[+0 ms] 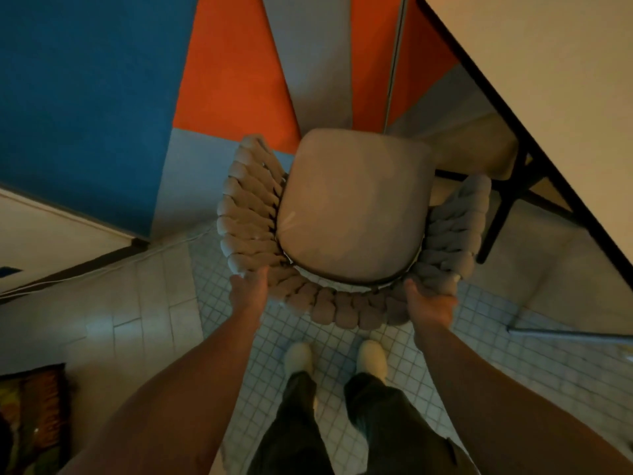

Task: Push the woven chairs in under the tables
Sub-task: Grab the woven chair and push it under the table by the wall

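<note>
A woven chair (pixel 352 207) with a beige padded seat and a chunky braided backrest stands right below me on the tiled floor. My left hand (pixel 248 289) grips the left rear of the braided backrest. My right hand (pixel 430 303) grips its right rear, fingers curled round the weave. The light table (pixel 534 80) with a dark edge runs diagonally at the upper right. Its black legs stand just past the chair's right arm. The chair's front right corner sits near the table's edge, with most of the seat out in the open.
A second pale seat (pixel 479 145) shows under the table at the right. Another tabletop corner (pixel 51 234) juts in at the left. A wall of blue, orange and grey panels lies ahead. My feet (pixel 335 358) stand on small white tiles behind the chair.
</note>
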